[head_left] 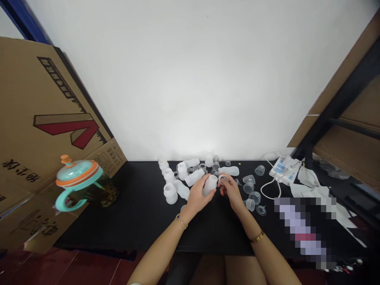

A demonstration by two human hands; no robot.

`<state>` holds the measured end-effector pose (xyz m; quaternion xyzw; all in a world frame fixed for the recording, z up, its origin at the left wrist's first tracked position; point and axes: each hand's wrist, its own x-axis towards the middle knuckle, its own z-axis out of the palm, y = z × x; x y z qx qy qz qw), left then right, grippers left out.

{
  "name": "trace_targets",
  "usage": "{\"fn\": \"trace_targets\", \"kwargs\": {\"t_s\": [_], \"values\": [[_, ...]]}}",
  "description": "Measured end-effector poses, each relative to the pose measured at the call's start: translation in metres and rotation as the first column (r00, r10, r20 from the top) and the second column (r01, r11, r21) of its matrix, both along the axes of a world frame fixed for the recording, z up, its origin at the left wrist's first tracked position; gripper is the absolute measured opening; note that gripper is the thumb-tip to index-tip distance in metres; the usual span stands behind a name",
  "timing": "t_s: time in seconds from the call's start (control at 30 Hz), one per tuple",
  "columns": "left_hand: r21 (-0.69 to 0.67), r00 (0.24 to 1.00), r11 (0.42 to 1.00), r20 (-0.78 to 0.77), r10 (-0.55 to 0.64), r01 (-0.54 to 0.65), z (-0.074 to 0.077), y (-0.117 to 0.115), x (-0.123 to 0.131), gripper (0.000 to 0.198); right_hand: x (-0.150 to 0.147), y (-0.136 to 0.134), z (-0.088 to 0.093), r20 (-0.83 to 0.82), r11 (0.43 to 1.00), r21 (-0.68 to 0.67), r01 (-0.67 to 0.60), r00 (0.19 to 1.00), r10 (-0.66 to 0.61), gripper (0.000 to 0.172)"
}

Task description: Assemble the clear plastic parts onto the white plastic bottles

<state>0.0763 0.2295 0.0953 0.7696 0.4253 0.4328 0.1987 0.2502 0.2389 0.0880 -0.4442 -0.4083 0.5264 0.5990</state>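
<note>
My left hand [198, 194] is wrapped round a small frosted white bottle [210, 184], held on its side just above the black table [139, 209]. My right hand [230, 190] pinches a small clear ring-like cap [222, 179] right at the bottle's mouth. Both hands meet near the table's middle. Behind them lies a heap of several more white bottles [184, 176]. Clear caps and domes [251, 192] are scattered to the right of my right hand.
A glass cup with a teal handle and orange-rimmed lid [77, 183] stands at the left by a leaning cardboard box [41, 118]. A white device with a cord [284, 169], papers and a dark shelf frame [335, 114] lie at the right.
</note>
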Motion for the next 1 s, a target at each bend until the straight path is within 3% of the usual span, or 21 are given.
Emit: {"fn": "trace_targets", "kwargs": {"t_s": [0.33, 1.0], "values": [[-0.065, 0.998, 0.998, 0.060, 0.000, 0.004, 0.0023, -0.0007, 0.0007, 0.057, 0.0005, 0.0005, 0.0002, -0.031, 0.998, -0.061, 0.012, 0.999, -0.014, 0.046], [-0.166, 0.987, 0.985, 0.159, -0.026, 0.053, 0.0049, -0.0021, 0.0019, 0.057, -0.0004, 0.0010, -0.0005, -0.030, 0.998, -0.049, 0.045, 0.998, -0.046, 0.047]]}}
